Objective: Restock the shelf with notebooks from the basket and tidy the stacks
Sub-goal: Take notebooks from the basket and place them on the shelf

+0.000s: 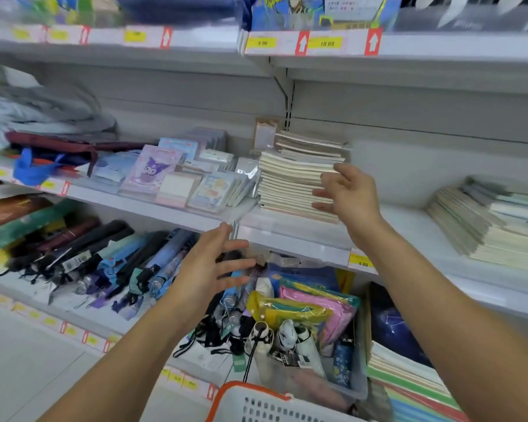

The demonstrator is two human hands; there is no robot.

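Beside the right hand (pixel 349 193) the notebook stack (pixel 296 187) shows matt cream paper edges — soft-looking, unglazed. Left of it the sticker packs (pixel 177 175) wear glossy clear plastic sleeves. The shelf (pixel 290 236) above the left hand (pixel 214 269) is smooth painted metal (by its look). Below both hands, the basket (pixel 256 403) is perforated matt white plastic with an orange rim.
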